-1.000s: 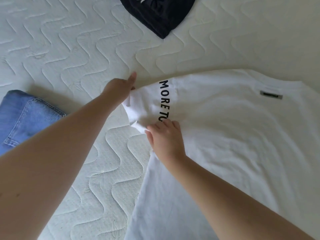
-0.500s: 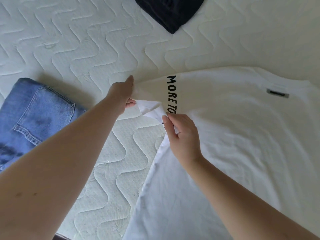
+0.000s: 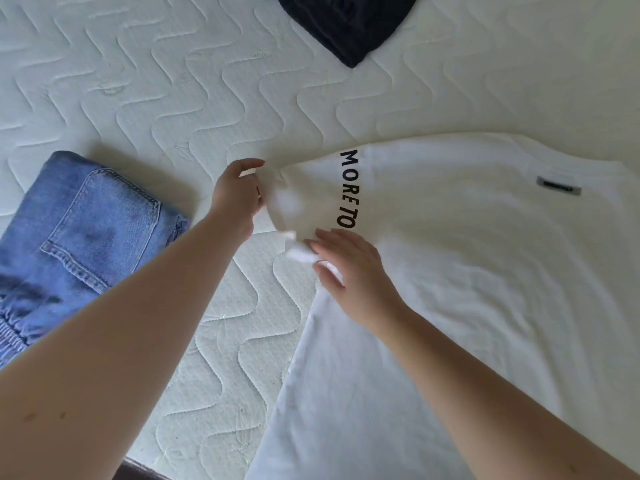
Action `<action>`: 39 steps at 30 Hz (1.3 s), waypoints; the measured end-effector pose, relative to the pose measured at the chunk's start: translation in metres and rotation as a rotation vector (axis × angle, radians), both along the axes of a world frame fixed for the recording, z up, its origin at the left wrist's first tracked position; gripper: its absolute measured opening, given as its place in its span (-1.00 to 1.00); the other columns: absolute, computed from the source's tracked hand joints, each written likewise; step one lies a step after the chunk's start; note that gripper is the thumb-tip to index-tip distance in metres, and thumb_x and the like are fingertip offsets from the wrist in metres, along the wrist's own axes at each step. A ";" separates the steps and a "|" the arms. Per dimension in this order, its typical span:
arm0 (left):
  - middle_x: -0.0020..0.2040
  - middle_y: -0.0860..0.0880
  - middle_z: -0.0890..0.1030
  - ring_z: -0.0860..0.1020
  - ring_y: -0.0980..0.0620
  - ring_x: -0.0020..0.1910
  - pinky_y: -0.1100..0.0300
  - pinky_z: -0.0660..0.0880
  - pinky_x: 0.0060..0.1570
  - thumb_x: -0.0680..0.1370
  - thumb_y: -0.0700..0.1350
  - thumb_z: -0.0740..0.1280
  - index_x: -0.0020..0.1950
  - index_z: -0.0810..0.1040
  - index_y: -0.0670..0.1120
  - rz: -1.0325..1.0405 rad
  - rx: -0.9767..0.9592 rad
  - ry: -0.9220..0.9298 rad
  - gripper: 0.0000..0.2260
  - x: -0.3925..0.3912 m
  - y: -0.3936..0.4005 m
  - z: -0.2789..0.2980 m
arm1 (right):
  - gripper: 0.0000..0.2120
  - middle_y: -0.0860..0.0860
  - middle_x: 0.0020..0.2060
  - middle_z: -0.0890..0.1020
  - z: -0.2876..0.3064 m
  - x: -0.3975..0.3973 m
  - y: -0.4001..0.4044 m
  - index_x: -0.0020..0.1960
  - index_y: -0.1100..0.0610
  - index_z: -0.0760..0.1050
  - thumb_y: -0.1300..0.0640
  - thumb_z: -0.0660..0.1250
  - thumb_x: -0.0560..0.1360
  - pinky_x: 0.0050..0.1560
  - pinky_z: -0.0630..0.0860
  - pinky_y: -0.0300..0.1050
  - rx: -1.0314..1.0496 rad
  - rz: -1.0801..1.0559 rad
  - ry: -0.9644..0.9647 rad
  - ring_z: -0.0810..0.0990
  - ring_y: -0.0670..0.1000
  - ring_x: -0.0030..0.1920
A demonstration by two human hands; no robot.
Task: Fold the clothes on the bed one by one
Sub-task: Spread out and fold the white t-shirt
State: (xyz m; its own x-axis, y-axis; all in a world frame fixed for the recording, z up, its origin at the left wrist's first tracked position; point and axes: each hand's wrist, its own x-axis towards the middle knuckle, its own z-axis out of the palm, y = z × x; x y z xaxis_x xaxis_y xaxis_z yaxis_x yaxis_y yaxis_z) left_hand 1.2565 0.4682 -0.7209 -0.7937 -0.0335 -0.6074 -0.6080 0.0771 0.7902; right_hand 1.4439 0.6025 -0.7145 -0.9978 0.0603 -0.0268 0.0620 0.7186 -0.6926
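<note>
White quilted mattress (image 3: 207, 98) with a wavy stitched pattern fills my view from the head camera, which looks down at two bare forearms reaching forward.

At about three o'clock a white T-shirt (image 3: 467, 271) lies spread flat on the mattress, taking up most of the right half of what I see. Black letters reading "MORE TO" (image 3: 348, 188) run down its sleeve near the centre, and a small dark label (image 3: 558, 190) sits on the shirt toward two o'clock.

My left hand (image 3: 237, 194), just left of centre, has its fingers curled around the outer end of the sleeve, with white cloth showing between finger and thumb. My right hand (image 3: 349, 268), just below centre, pinches a small fold of white fabric at the sleeve's lower edge between thumb and fingertips; motion blur softens this hand, so I cannot tell how firmly it holds. The two hands are near each other but apart, with the sleeve stretched between them.

At nine o'clock a pair of blue jeans (image 3: 79, 237) lies folded on the mattress, a back pocket facing up, just beside my left forearm and well apart from the shirt. At twelve o'clock a dark navy garment (image 3: 346, 26) rests on the mattress, cut off by the top edge of my view, apart from the shirt below it.

At six o'clock, a sliver of dark floor (image 3: 138, 471) shows past the mattress edge.
</note>
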 end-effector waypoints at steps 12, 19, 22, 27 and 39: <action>0.18 -0.03 0.67 0.63 0.04 0.17 0.17 0.53 0.17 0.52 -0.07 0.43 0.30 0.52 -0.12 -0.337 0.320 -0.217 -0.63 0.092 -0.004 -0.002 | -0.48 0.00 0.42 0.38 -0.012 0.024 0.023 0.51 0.08 0.25 0.31 0.20 0.57 0.44 0.22 -0.05 -0.129 -0.460 -0.258 0.28 0.04 0.42; 0.22 -0.02 0.62 0.58 -0.03 0.23 -0.06 0.52 0.25 0.45 -0.29 0.44 0.39 0.38 0.04 -0.359 0.108 -0.016 -0.44 0.100 0.007 -0.002 | -0.46 -0.05 0.47 0.32 -0.010 0.021 0.029 0.54 0.02 0.20 0.25 0.20 0.59 0.46 0.21 -0.05 -0.157 -0.341 -0.291 0.23 -0.02 0.46; 0.09 0.00 0.63 0.63 0.01 0.06 -0.02 0.60 0.07 0.46 -0.30 0.40 0.40 0.35 0.08 -0.122 -0.080 0.029 -0.42 0.092 0.006 -0.001 | -0.47 -0.02 0.47 0.33 -0.010 0.023 0.030 0.55 0.05 0.18 0.22 0.19 0.60 0.45 0.20 -0.06 -0.113 -0.312 -0.284 0.23 0.00 0.47; 0.17 -0.01 0.46 0.51 -0.08 0.12 -0.04 0.53 0.09 0.45 -0.13 0.38 0.50 0.18 0.10 -0.097 -0.575 0.165 -0.32 0.099 0.015 0.002 | -0.39 -0.06 0.59 -0.03 -0.021 0.028 0.037 0.60 -0.01 -0.05 -0.03 0.12 0.63 0.51 -0.06 0.00 0.216 -0.171 -0.447 -0.06 -0.01 0.57; 0.63 -0.01 -0.05 -0.10 0.01 0.60 0.03 -0.16 0.54 0.67 0.06 0.04 0.62 -0.08 -0.02 -1.200 -0.994 0.823 -0.44 0.066 0.125 -0.018 | -0.45 0.00 0.59 -0.01 -0.027 0.005 0.110 0.60 0.06 -0.02 0.04 0.05 0.65 0.50 -0.05 -0.04 0.307 -0.410 -0.319 -0.04 0.02 0.58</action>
State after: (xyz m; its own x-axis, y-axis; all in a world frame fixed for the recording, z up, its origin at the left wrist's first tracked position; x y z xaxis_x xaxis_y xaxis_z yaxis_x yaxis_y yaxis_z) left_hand 1.3225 0.5931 -0.7392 -0.7178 0.6705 -0.1875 0.6361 0.7411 0.2149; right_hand 1.4486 0.7125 -0.7419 -0.8369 0.4910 -0.2417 0.5473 0.7563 -0.3585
